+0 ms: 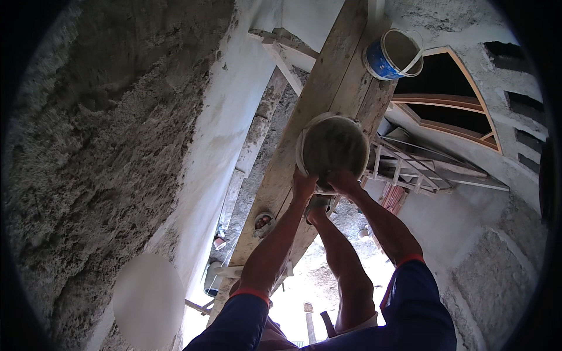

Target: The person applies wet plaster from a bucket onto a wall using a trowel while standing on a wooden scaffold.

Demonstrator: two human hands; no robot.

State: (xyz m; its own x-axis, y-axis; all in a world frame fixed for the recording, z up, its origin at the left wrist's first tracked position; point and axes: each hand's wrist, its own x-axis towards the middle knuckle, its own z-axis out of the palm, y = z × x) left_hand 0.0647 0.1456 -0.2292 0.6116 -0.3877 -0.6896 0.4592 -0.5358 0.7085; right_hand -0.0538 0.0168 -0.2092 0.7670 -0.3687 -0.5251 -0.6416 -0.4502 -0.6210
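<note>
A round, grey-stained bucket [300, 147] is on the wooden planks in front of me, its mouth facing up toward me. The inside looks dark and grey; whether it holds mortar I cannot tell. My left hand [304, 185] grips the near rim on its left side. Close beside it, my right hand [344, 182] is closed on the same rim, with its fingers partly hidden inside. Farther off on the planks, at the right edge, stands a blue and white bucket [381, 60] with a pale handle, apart from both hands.
The plank platform [319, 88] runs diagonally, with gaps and lower ground on both sides. My sandalled foot [264, 222] rests near its left edge. A rough, partly plastered wall [117, 134] rises at left. A wooden window frame [477, 99] and wooden framework [418, 169] are at right.
</note>
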